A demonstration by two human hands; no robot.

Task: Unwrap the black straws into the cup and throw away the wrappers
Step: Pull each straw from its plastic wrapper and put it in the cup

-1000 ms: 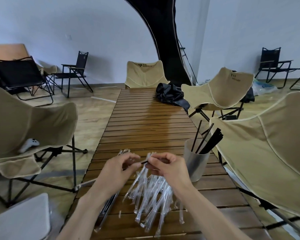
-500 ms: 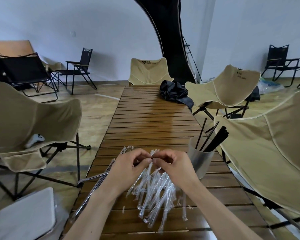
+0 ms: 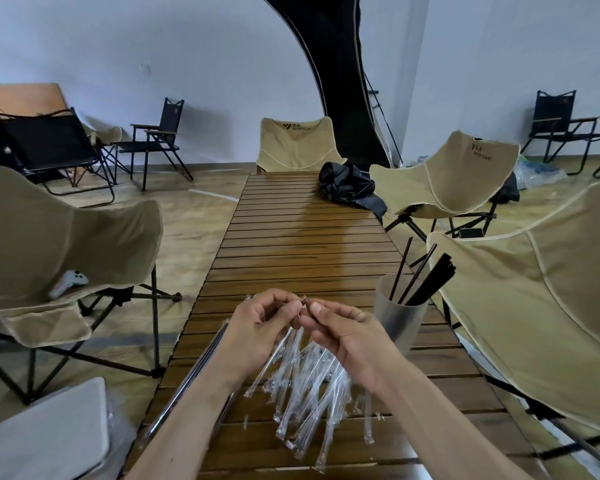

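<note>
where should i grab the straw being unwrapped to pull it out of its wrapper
Pinch the bare black tip poking up between the two thumbs, coming from above with the right hand. Only that end is exposed; the rest sits inside the clear wrapper the left hand holds.

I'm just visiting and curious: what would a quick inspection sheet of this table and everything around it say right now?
Surface: slatted wooden table, long and narrow.
Job's things: cup at the right edge holds several black straws; clear wrappers piled under the hands.
Clutter: black bag at the far end.
Hands: left hand and right hand pinch one wrapped straw between them.
Cables: nothing seen.
Surroundings: tan folding chairs round the table; a game controller on the left one.
</note>
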